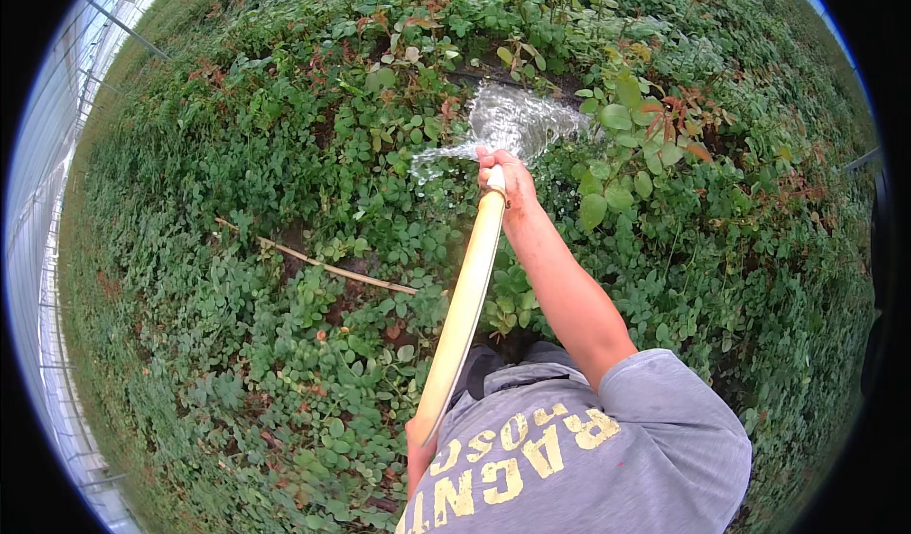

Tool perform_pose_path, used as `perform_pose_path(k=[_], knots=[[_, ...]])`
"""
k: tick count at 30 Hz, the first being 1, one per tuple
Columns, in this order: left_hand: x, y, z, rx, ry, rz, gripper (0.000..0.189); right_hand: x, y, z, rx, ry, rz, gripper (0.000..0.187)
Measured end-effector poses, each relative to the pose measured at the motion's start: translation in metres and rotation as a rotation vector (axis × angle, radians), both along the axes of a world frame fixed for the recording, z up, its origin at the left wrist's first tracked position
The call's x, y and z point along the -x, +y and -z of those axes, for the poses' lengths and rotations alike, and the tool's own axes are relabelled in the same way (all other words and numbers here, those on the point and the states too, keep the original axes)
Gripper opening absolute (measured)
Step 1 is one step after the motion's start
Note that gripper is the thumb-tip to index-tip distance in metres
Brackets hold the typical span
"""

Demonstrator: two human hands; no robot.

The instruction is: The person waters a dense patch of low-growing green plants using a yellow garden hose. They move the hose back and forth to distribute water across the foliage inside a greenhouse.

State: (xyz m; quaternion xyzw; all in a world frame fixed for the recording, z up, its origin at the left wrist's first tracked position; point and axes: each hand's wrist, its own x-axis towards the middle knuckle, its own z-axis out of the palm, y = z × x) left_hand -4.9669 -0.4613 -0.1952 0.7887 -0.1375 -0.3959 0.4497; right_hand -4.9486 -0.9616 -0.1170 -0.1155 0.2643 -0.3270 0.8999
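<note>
A thick pale-yellow hose (464, 299) runs from beside my waist out over the plants in front of me. My right hand (518, 181) grips it near its white outlet end, with the fingers around the mouth. Water (525, 117) fans out from there over the leaves and dark soil, and a thinner jet goes off to the left. Low at my left side, my left hand (421, 452) is wrapped around the hose; my shirt and the hose hide part of it.
Dense leafy plants, which look like rose bushes (299, 149), surround me. A taller shoot with reddish leaves (633, 142) rises right of the spray. A thin dry cane (334, 269) lies across the foliage at left. White greenhouse sheeting (43, 199) with metal framing borders the far left.
</note>
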Motion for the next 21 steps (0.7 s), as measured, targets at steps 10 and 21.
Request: perform_pose_path(k=[10, 21], knots=[[0.012, -0.014, -0.011, 0.114, -0.143, 0.149, 0.012, 0.02, -0.019, 0.002, -0.087, 0.016, 0.135, 0.011], [0.043, -0.029, -0.037, 0.028, -0.196, 0.108, 0.007, 0.1, -0.036, 0.028, -0.369, 0.052, 0.361, 0.007]])
